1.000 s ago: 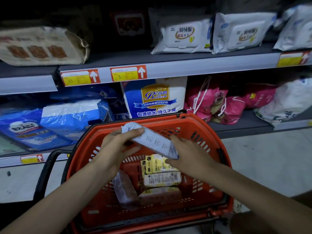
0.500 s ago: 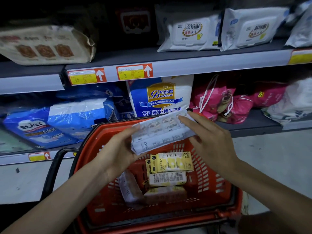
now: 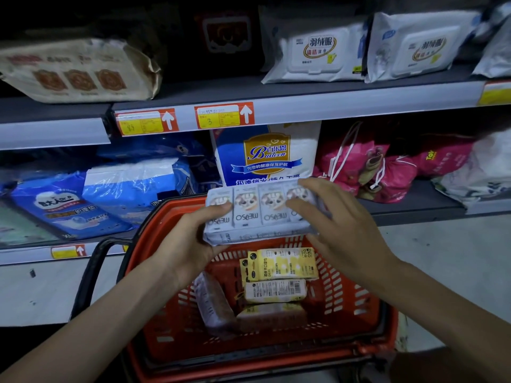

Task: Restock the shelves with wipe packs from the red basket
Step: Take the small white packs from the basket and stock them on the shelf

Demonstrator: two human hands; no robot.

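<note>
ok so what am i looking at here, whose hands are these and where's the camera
There is no machine here: these are a person's two bare hands. The single picture comes from a wide-angle camera worn on the person's head, looking forward and down, so both forearms reach away from you. The left hand grips one end of a white wipe pack, thumb on top. The right hand lies on its other end with fingers fairly straight. The pack is held above a red basket, which holds yellow packs and a greyish pack. Behind stand shop shelves stocked with other packs and bags.
</note>
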